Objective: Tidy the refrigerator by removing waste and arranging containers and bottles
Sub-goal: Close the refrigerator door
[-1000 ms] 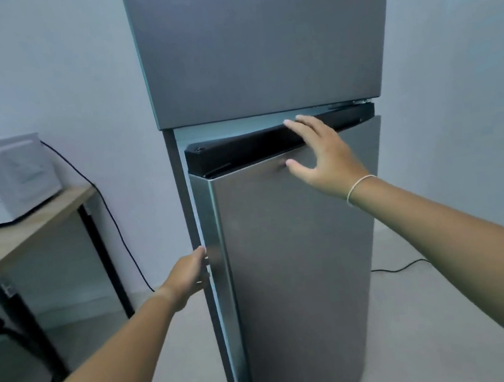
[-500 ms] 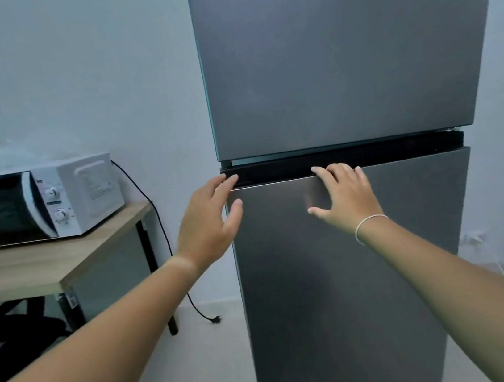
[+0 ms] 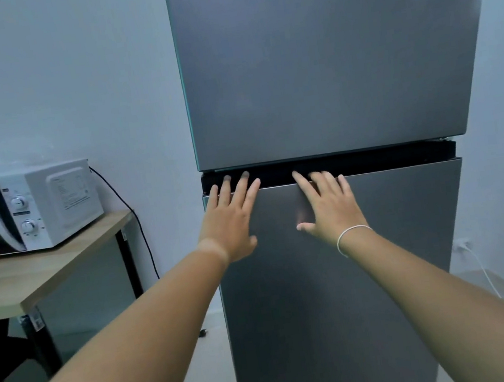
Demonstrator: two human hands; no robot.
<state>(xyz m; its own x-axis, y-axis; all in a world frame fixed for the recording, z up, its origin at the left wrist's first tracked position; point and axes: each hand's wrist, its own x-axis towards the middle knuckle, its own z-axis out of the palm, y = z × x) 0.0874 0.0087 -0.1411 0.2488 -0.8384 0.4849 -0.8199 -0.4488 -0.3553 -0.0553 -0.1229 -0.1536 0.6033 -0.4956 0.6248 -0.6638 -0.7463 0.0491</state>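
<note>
Pressing flat, unclenched, grasping nothing, left hand and right hand meet lower door; poor sealing risks warm contents.

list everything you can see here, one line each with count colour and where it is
tall two-door metal refrigerator: 1, grey with black handle strip, centre, both doors shut
boxy microwave oven: 1, white with dark door, on table at left
wooden table with black legs: 1, light brown, left
power cable: 1, black, down wall behind microwave
wall socket with plug: 1, white, low right
thin wristband: 1, white, right wrist
left hand: flat on lower door
right hand: flat on lower door
</note>
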